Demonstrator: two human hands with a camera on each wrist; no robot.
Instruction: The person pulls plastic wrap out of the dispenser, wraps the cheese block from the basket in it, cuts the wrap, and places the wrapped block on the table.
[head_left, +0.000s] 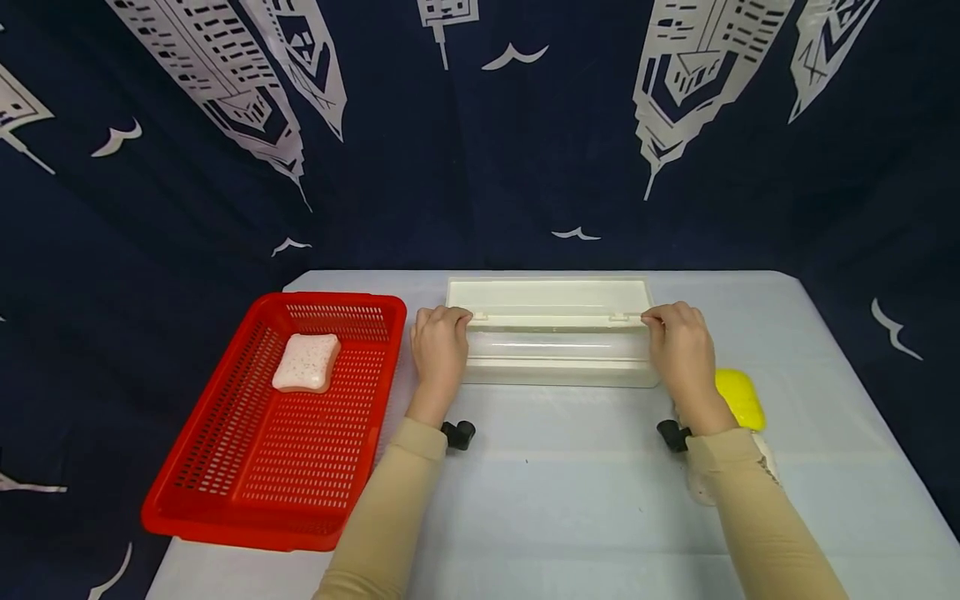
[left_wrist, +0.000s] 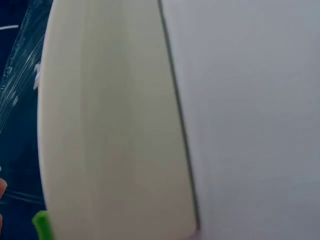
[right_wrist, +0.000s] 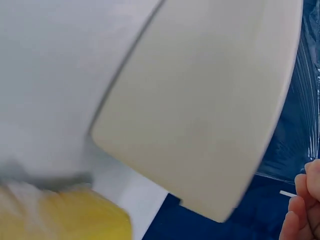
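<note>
A white cling film dispenser box [head_left: 558, 372] lies near the back of the table with its lid [head_left: 551, 293] raised. A clear roll shows inside. At the box's left end my left hand [head_left: 439, 346] pinches the edge of the cling film; in the left wrist view the clear film [left_wrist: 25, 65] stretches past the box, and only fingertips show at the left edge. My right hand [head_left: 682, 346] pinches the film edge at the right end. The right wrist view shows its curled fingers [right_wrist: 302, 210] below the creased film [right_wrist: 305, 95].
A red plastic basket [head_left: 397, 333] stands on the left, holding a pale speckled block [head_left: 303, 360] with pinched-in sides. To the right lies a yellow block [head_left: 741, 398], with a whitish item [head_left: 701, 487] partly hidden under my right forearm. A small green part [left_wrist: 42, 225] shows beside the box.
</note>
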